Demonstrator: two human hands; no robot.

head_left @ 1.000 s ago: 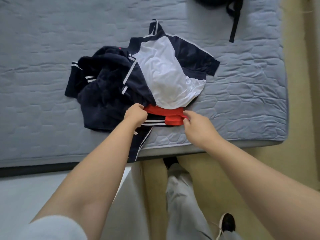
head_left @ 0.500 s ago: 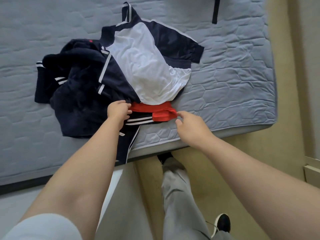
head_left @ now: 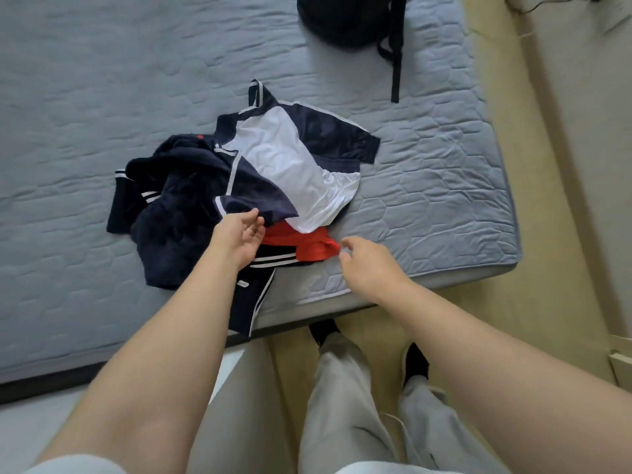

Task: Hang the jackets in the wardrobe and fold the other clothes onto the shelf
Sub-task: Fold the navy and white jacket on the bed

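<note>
View from above, looking down a person's own body toward a bed. At the bottom of the frame are legs in light grey trousers (head_left: 342,405) and black shoes (head_left: 415,364), standing on a pale yellow floor (head_left: 547,268). Two bare forearms reach up from the lower corners to the near edge of a grey quilted mattress (head_left: 85,97), which fills the upper left and centre.

The left hand (head_left: 239,234), just left of centre, is spread open with the palm turned to the right and the fingers relaxed. It grips nothing, and its fingertips sit at the hem of a navy sleeve. The right hand (head_left: 366,265), slightly right of centre, has its fingers loosely curled and holds nothing. Its fingertips hover just beside the right end of a red garment (head_left: 307,246); whether they touch it cannot be told.

The red garment lies crumpled between the two hands, near the mattress edge, partly tucked under the other clothes. Below it, a striped navy garment (head_left: 253,302) with white lines hangs over the mattress edge. To the left of the left hand is a rumpled dark navy garment (head_left: 174,213) with white stripes at its cuffs. Beyond the hands, in the centre of the frame, a white and navy shirt (head_left: 287,159) lies spread on top of the pile, one short sleeve pointing right.

Farther off, at the top centre, a black backpack (head_left: 342,18) rests on the mattress, with one strap (head_left: 396,63) trailing down toward the clothes.
</note>
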